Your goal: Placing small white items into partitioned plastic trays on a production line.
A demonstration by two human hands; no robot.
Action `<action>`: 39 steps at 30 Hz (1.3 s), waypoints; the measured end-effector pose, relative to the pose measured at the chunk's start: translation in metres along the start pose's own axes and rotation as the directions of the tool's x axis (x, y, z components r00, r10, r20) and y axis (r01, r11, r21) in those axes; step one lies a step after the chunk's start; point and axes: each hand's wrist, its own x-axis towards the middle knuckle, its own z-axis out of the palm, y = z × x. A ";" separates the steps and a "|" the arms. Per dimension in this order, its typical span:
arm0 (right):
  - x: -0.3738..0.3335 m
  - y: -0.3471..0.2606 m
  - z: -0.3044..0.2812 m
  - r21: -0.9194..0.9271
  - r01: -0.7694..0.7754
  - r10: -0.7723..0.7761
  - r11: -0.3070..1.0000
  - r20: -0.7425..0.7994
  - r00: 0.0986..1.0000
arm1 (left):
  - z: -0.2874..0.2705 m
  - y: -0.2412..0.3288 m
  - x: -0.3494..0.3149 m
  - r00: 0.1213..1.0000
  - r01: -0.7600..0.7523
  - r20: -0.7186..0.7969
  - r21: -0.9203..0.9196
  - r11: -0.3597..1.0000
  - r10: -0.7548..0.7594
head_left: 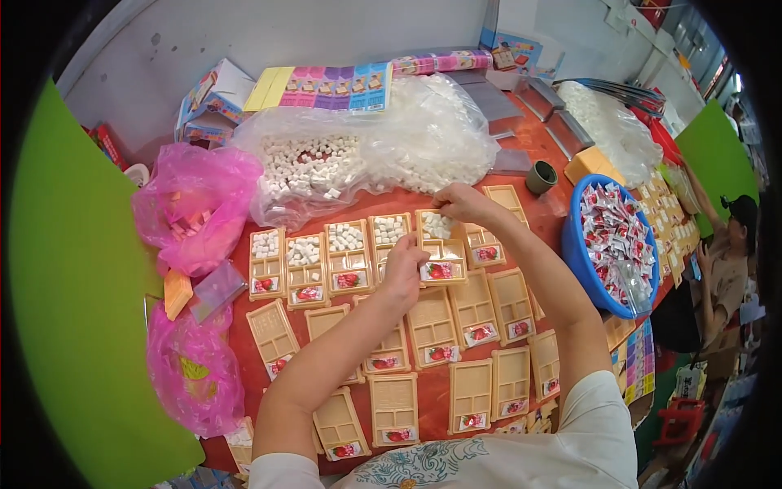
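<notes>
My left hand (402, 270) is closed on the lower left edge of a beige compartment tray (425, 253), thumb over its rim. White cubes (437, 226) lie in that tray's large upper compartment, and a small red-and-white sachet with a strawberry picture (437, 270) sits in the bottom one. Over the tray's top right corner my right hand (466, 204) is bent with its fingers curled together by the cubes; what the fingertips hold, if anything, is hidden. To the left, several similar trays (348, 281) stand in a row with white cubes in their upper compartments.
Nearer me, several trays (394, 407) hold only sachets. Clear plastic bags of white cubes (432, 130) lie behind on the red table (366, 200). A blue basin (574, 253) full of sachets stands right, pink bags (195, 371) left. A co-worker (725, 277) is at far right.
</notes>
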 end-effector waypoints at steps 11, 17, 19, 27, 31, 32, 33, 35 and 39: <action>0.005 0.018 0.012 -0.176 -0.034 0.009 0.984 -0.143 0.990 | 0.012 0.008 -0.019 0.999 -0.054 0.016 0.314 0.948 0.052; 0.019 0.016 0.021 -0.182 -0.005 -0.024 0.983 -0.157 0.987 | 0.013 -0.008 -0.025 0.993 -0.098 -0.025 0.414 0.905 0.119; 0.018 0.014 0.018 -0.170 -0.011 -0.015 0.985 -0.151 0.988 | 0.006 -0.015 -0.021 0.992 -0.111 -0.013 0.433 0.894 0.129; -0.025 0.035 -0.021 -0.373 -0.031 -0.095 0.927 -0.316 0.944 | 0.003 -0.017 -0.025 0.983 -0.185 0.071 0.473 0.861 0.172; -0.034 0.047 -0.013 -0.617 -0.130 -0.050 0.776 -0.266 0.963 | 0.006 -0.020 -0.028 0.972 -0.227 0.088 0.576 0.785 0.217; -0.034 0.051 -0.012 -0.616 -0.129 -0.051 0.777 -0.265 0.963 | 0.008 -0.021 -0.029 0.971 -0.229 0.077 0.585 0.778 0.227; -0.033 0.054 -0.011 -0.627 -0.116 -0.061 0.770 -0.254 0.965 | 0.011 -0.020 -0.030 0.971 -0.227 0.075 0.586 0.778 0.227; -0.036 0.058 -0.011 -0.638 -0.103 -0.070 0.763 -0.240 0.968 | 0.017 -0.018 -0.031 0.964 -0.253 0.094 0.622 0.741 0.250; -0.042 0.050 -0.014 -0.554 -0.044 -0.106 0.832 -0.237 0.966 | 0.015 -0.012 -0.030 0.967 -0.249 0.113 0.625 0.740 0.229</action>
